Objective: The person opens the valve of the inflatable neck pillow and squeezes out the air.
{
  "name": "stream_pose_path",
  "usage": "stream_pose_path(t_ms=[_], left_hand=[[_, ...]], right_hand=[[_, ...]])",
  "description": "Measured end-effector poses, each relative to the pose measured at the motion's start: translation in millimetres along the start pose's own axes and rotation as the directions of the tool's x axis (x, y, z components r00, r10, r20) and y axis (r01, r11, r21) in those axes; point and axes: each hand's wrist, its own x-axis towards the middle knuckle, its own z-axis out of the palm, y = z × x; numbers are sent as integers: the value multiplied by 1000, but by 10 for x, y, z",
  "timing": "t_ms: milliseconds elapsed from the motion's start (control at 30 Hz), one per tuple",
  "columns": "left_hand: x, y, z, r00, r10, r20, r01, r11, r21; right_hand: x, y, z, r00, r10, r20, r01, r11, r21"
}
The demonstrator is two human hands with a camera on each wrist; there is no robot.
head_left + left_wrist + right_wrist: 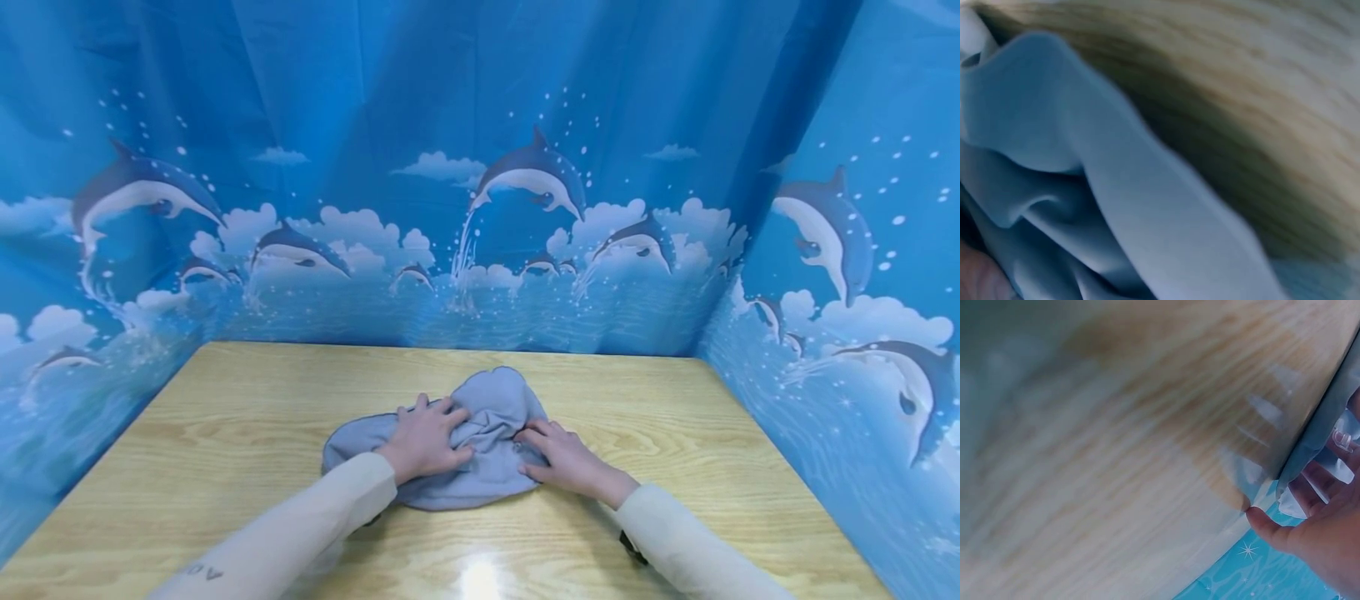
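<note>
A crumpled piece of soft grey fabric (491, 492) with rounded, edged lobes, like a floppy hat, lies on the wooden table. My left hand (427, 437) rests on its left middle, fingers spread over the folds. At the right side, my right hand (566, 458) touches the fabric, its thumb apart from the fingers. Loose folds of the grey fabric (1129, 162) fill much of the left wrist view, with a bit of the left hand (982, 275) at the corner. In the right wrist view, the right hand (1329, 540) has its fingers at a small clear plastic piece (1342, 439) by the fabric.
The pale wood-grain table (247, 417) stretches out on both sides of the fabric. Blue curtains (360, 167) printed with dolphins and clouds hang behind it and along the left and right sides. A bright light reflection (480, 579) shows near the front.
</note>
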Motion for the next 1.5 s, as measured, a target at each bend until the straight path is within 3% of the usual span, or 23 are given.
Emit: stream_pose_path(t_ms=[333,500,667,867,1100,1500], left_hand=[[-4,-28,59,1000,24,-16,-23,999,39],[-12,-67,63,993,112,-36,-110,993,53],[-10,-98,30,978,206,-6,-206,977,54],[2,-115,3,968,248,41,-249,968,32],[11,-111,-5,965,256,59,-258,966,31],[27,-73,-8,976,203,80,-201,979,-30]], right_hand=[[-2,-6,0,1000,1,3,-1,1000,-9],[-6,-20,-4,1000,10,5,-10,1000,13],[-10,-23,-6,1000,13,9,-13,1000,25],[-11,-10,9,1000,7,-1,-7,1000,17],[-11,2,22,1000,8,-23,-8,1000,1],[-28,-19,5,998,47,-33,-47,999,15]])
